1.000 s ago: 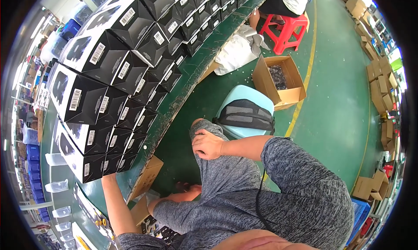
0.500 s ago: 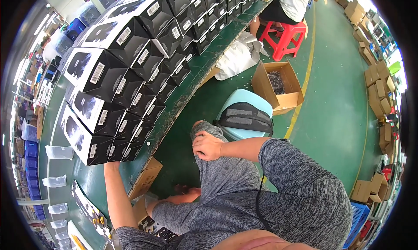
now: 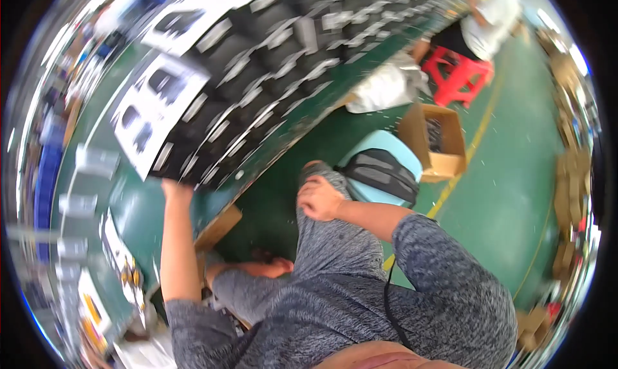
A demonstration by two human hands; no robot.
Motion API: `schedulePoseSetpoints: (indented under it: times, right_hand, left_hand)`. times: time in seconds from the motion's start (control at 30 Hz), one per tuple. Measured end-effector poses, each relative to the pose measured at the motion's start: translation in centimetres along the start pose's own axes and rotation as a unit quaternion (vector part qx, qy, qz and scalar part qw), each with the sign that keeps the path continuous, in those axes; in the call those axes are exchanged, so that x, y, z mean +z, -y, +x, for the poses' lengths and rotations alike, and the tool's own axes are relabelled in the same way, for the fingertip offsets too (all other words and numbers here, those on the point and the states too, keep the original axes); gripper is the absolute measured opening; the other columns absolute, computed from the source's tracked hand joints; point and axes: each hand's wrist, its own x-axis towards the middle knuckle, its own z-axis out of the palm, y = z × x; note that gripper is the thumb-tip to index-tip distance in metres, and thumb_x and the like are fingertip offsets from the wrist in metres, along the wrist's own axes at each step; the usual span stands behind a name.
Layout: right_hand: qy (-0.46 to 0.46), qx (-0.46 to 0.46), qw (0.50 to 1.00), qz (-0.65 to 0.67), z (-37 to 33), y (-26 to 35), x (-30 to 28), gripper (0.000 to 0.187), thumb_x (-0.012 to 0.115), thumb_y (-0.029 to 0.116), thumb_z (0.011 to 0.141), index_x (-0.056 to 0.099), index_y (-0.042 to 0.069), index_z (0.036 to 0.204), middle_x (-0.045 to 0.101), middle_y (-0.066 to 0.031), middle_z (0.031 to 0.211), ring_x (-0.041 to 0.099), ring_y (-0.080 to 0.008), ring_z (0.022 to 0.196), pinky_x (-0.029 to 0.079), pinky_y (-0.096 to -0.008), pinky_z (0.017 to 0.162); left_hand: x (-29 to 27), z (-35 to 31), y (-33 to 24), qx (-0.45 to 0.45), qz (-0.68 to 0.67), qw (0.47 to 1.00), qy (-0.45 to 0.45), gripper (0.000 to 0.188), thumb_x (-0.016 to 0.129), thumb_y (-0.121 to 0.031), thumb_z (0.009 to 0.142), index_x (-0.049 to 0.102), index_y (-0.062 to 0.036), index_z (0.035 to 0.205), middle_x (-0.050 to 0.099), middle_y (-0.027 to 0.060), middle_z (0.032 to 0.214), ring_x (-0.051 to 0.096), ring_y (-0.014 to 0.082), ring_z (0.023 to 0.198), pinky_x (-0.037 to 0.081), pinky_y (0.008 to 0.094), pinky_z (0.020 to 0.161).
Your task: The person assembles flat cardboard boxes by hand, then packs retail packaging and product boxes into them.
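Observation:
Black-and-white cartons (image 3: 174,79) with barcode labels form a big stack on the green-topped workbench (image 3: 138,195), smeared by motion. My left arm reaches forward over the bench. At the stack's near end, my left hand (image 3: 177,190) touches the lowest cartons from the near side, and its fingers are hidden there. My right hand (image 3: 320,198) lies on my knee (image 3: 315,173), fingers loosely bent over the grey cloth, holding nothing.
Beyond my knee stands a light-blue seat with a black strap pack (image 3: 380,176). Past it are an open cardboard box (image 3: 431,137), white sheeting (image 3: 386,86) and a co-worker on a red stool (image 3: 457,73). Clear plastic bins (image 3: 96,160) line the bench's left side.
My view has turned, shifting the stool and seat rightward in the picture. The stack's near end and my left hand appear higher in it. My right hand stays on the knee.

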Motion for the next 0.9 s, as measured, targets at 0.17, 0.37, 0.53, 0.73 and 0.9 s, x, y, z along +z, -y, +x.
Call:
schedulePoseSetpoints:
  times: [0.17,0.37,0.53,0.73,0.9]
  right_hand:
    - [-0.016,0.026,0.999,-0.011,-1.5,-1.3,-1.1,0.007,0.065,0.014,0.074,0.068,0.012,0.080,0.071,-0.0040,0.093,0.065,-0.0226,0.105,0.039,-0.0484,0.106]
    - [0.009,-0.016,1.000,0.012,-0.1,-3.0,-1.9,0.004,0.064,0.009,0.078,0.067,0.010,0.079,0.071,-0.0049,0.088,0.066,-0.0241,0.102,0.039,-0.0491,0.104]
    - [0.014,-0.025,1.000,-0.005,-3.0,-9.9,-5.7,0.007,0.063,0.013,0.080,0.068,0.009,0.083,0.071,-0.0085,0.094,0.065,-0.0265,0.107,0.038,-0.0495,0.107]
    - [0.038,-0.034,0.999,-0.016,-3.0,-11.6,-6.8,0.008,0.062,0.012,0.081,0.068,0.010,0.086,0.069,-0.0083,0.097,0.063,-0.0264,0.110,0.035,-0.0492,0.110]
    - [0.064,-0.036,0.997,-0.033,-2.6,-11.9,-6.7,0.008,0.061,0.013,0.081,0.068,0.010,0.085,0.069,-0.0088,0.096,0.063,-0.0271,0.110,0.034,-0.0493,0.110]
  left_hand:
    - [1.8,-1.6,3.3,0.125,0.133,0.983,0.029,0.072,0.038,-0.057,0.104,0.025,-0.0117,0.159,0.030,0.0093,0.163,0.032,0.0293,0.146,0.024,0.0483,0.119]
    - [2.1,-3.8,3.2,0.190,0.230,0.952,0.064,0.061,0.047,-0.047,0.104,0.046,-0.0057,0.148,0.056,0.0106,0.144,0.049,0.0234,0.133,0.036,0.0376,0.112]
    - [2.9,-7.1,3.7,0.231,0.285,0.924,0.106,0.051,0.062,-0.034,0.100,0.055,-0.0022,0.139,0.061,0.0164,0.137,0.056,0.0262,0.128,0.044,0.0378,0.107]
    - [-8.9,-14.3,-6.4,0.349,0.587,0.720,-0.123,0.049,0.072,-0.036,0.091,0.064,-0.0068,0.129,0.069,0.0150,0.120,0.068,0.0298,0.107,0.052,0.0394,0.094]
    - [-18.9,-12.6,-12.9,0.092,0.719,0.634,-0.270,0.101,0.068,-0.078,0.071,0.060,-0.0009,0.135,0.067,0.0197,0.128,0.065,0.0300,0.117,0.050,0.0370,0.098]
